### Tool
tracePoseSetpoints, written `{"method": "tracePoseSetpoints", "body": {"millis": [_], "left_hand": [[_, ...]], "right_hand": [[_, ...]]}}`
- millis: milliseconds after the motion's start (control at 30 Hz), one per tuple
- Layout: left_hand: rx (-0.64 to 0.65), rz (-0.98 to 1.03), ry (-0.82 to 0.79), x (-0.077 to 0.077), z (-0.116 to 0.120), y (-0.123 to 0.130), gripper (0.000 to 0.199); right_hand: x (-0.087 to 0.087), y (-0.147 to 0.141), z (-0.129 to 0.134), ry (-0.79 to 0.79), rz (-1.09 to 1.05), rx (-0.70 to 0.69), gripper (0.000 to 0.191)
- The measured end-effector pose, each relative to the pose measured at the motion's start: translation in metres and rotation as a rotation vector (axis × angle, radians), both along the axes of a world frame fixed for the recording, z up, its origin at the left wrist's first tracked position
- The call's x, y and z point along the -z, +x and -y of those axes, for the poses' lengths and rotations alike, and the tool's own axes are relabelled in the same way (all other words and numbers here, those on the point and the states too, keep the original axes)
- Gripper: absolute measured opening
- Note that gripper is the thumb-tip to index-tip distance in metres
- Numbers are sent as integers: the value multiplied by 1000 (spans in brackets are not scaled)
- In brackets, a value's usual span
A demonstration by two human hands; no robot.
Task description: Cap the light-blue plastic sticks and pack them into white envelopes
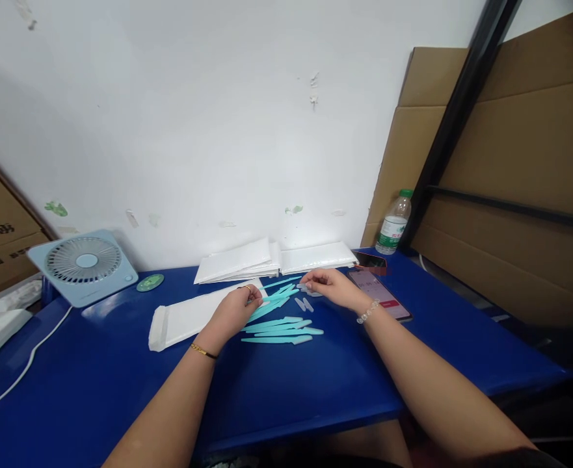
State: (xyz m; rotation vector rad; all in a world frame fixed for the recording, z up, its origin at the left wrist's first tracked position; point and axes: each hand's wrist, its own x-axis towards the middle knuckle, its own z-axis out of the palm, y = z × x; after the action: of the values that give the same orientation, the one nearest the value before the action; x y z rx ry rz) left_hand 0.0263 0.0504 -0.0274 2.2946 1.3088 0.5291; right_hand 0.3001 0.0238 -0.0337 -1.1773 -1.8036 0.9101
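Several turquoise razor-like sticks (276, 339) lie on the blue table, some in a front row and others in a pile behind. My left hand (235, 311) is closed in a pinch on a turquoise stick above the pile, over the right part of a white padded envelope (183, 320). To the right, my right hand (330, 286) has its fingers pressed together at a small heap of clear plastic caps (309, 291). What those fingertips hold is too small to tell. Two more caps (304, 304) rest in front of the heap.
White envelopes are stacked (240, 260) against the wall. A phone (384, 296) lies by my right wrist, with a bottle (393, 224) behind it. At the left stand a blue fan (86, 263) and a green disc (150, 283). The table's front edge (306, 426) is near me.
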Motion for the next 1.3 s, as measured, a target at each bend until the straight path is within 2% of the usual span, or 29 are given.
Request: {"method": "tracePoseSetpoints", "body": {"millis": [167, 300, 600, 733, 933, 1167, 1233, 1300], "left_hand": [[-14, 53, -47, 0, -2, -1, 25], [-8, 69, -61, 0, -3, -1, 26], [23, 79, -70, -1, 1, 5, 26], [12, 87, -97, -3, 0, 3, 29], [-15, 89, -88, -4, -2, 0, 27], [30, 97, -132, -4, 4, 7, 30], [52, 73, -177, -4, 6, 7, 32], [65, 24, -176, -3, 7, 7, 31]], "right_hand": [[2, -1, -2, -61, -187, 62, 34], [1, -6, -1, -61, -214, 120, 37], [11, -26, 0, -125, -300, 27, 39], [8, -21, -1, -110, -326, 84, 38], [3, -14, 1, -57, -318, 126, 36], [4, -28, 5, -112, -264, 3, 37], [4, -24, 5, -124, -182, -15, 37], [5, -18, 4, -74, -11, 36, 35]]}}
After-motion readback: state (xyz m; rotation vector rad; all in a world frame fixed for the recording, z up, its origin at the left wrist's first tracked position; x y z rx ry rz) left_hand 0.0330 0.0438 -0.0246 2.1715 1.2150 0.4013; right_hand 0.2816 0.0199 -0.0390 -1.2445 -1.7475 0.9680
